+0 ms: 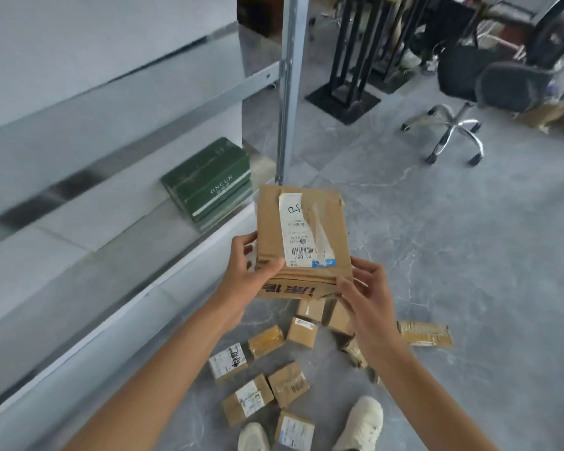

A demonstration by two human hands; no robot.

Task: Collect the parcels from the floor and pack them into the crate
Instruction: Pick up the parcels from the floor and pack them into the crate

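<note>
Head view: hands (245,272) (369,296) grip parcel (331,222); shelf (118,229) apparently holds green boxes (209,183).

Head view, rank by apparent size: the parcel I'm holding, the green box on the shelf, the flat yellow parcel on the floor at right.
1. held parcel, but nearest the camera, so its lead is unsure.
2. green box, nearly as large.
3. flat yellow parcel, clearly smallest.
</note>
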